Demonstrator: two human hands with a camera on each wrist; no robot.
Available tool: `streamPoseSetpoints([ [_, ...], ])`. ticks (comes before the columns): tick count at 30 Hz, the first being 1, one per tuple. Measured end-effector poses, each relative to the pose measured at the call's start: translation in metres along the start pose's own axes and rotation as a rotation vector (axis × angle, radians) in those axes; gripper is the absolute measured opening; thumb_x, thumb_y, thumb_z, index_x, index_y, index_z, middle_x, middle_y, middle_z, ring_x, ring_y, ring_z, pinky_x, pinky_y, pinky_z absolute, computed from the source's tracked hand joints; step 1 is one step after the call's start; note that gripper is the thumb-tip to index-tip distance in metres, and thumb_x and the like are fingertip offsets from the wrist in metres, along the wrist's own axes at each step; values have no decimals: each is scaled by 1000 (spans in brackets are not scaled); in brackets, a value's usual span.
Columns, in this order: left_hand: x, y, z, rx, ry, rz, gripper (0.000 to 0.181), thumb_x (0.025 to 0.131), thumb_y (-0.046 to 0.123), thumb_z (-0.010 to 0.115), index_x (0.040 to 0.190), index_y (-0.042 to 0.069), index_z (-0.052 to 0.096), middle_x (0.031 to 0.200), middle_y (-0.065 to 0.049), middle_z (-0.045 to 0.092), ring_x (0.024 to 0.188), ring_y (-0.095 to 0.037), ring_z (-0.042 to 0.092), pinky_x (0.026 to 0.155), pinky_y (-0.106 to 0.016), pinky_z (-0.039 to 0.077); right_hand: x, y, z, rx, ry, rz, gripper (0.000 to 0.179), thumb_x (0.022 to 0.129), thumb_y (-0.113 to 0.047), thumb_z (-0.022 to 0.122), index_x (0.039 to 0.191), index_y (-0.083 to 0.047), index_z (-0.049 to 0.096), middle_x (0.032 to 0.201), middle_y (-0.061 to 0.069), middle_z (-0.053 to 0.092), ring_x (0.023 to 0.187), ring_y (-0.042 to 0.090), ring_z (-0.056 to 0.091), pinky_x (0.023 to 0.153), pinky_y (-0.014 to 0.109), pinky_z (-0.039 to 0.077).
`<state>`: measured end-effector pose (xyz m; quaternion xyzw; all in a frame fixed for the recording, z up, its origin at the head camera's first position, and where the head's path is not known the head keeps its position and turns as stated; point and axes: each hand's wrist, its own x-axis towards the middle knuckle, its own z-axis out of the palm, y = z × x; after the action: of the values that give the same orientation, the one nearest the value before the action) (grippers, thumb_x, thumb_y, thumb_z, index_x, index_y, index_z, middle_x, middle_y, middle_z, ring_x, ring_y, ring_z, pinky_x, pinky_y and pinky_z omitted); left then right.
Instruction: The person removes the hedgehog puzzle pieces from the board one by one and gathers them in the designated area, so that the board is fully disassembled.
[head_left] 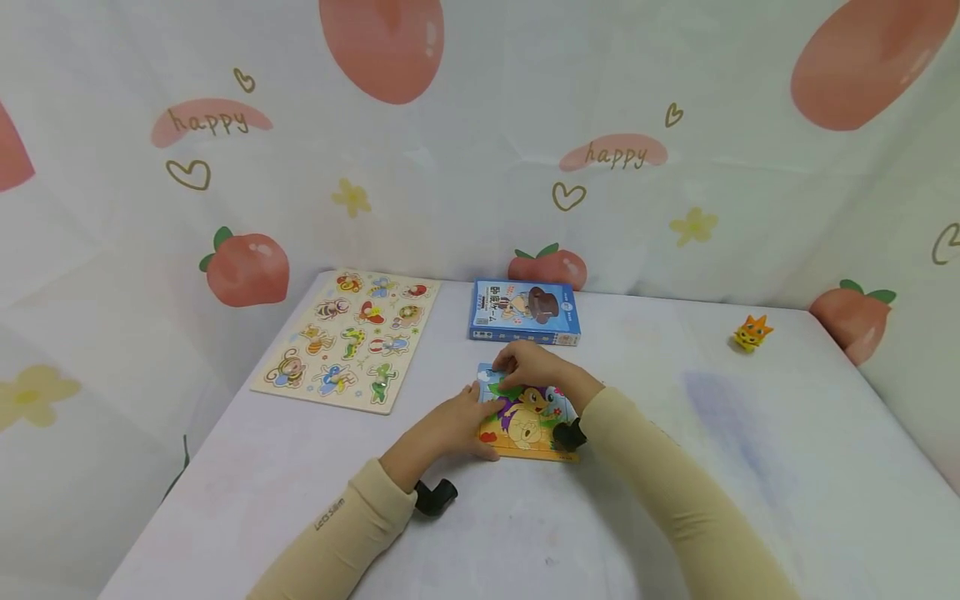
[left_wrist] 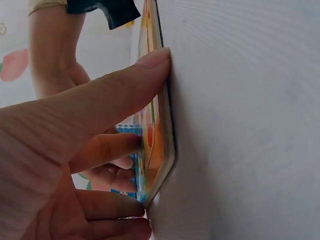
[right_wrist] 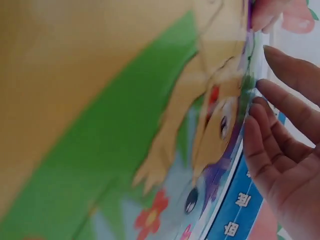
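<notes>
A jigsaw puzzle point(head_left: 525, 421) of a purple-haired cartoon animal lies flat on the table, its pieces in a thin board. At its left side, my left hand point(head_left: 459, 423) rests with the thumb along the lower edge. One left finger presses on the picture, and the others touch the side edge, as the left wrist view shows. My right hand point(head_left: 534, 367) reaches over the puzzle's upper left corner. In the right wrist view, that hand's fingertips point(right_wrist: 253, 107) touch the picture's surface, with the thumb apart and nothing seen pinched.
Behind the puzzle lies a blue box point(head_left: 525, 312) with a hat-wearing character. A wooden insect peg board point(head_left: 352, 342) lies at the left. On the right stands a small orange and yellow toy figure point(head_left: 752, 333). A peach-printed cloth point(head_left: 465, 150) hangs behind the table.
</notes>
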<state>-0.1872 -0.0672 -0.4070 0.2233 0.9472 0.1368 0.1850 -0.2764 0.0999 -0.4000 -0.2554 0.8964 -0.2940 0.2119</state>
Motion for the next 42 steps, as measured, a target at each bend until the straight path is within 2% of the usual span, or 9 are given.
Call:
streamPoseSetpoints([
  [9, -2, -3, 2, -8, 1, 2, 78, 74, 45, 74, 141, 20, 43, 152, -23, 23, 140, -39, 24, 108, -53, 33, 1, -5, 3, 7, 0, 9, 28, 84, -12, 68, 111, -7, 66, 103, 6, 65, 92, 16, 58, 90, 30, 52],
  [18, -1, -3, 4, -8, -3, 13, 77, 75, 46, 74, 141, 21, 43, 152, -23, 23, 140, -38, 25, 109, -51, 32, 1, -5, 5, 30, 15, 47, 20, 87, -8, 64, 106, -7, 67, 99, 7, 64, 89, 17, 55, 88, 30, 51],
  [27, -2, -2, 3, -4, 5, 10, 77, 74, 45, 74, 140, 20, 44, 152, -22, 24, 140, -37, 25, 109, -51, 32, 1, -4, 6, 41, 48, 59, 21, 89, -7, 61, 109, -7, 63, 105, 9, 62, 96, 20, 56, 93, 35, 50],
  [33, -4, 0, 2, -15, 5, 4, 76, 75, 44, 74, 141, 20, 43, 152, -23, 23, 140, -37, 25, 109, -50, 33, -3, 0, 5, 98, 90, 96, 20, 88, -7, 61, 107, -3, 65, 99, 10, 64, 87, 17, 56, 86, 32, 52],
  [42, -4, 0, 1, -8, 8, 13, 76, 75, 44, 74, 140, 19, 44, 151, -23, 25, 140, -37, 25, 109, -50, 33, -5, 4, 6, 131, 104, 115, 16, 87, -6, 62, 102, -2, 68, 93, 9, 65, 81, 15, 55, 80, 27, 53],
])
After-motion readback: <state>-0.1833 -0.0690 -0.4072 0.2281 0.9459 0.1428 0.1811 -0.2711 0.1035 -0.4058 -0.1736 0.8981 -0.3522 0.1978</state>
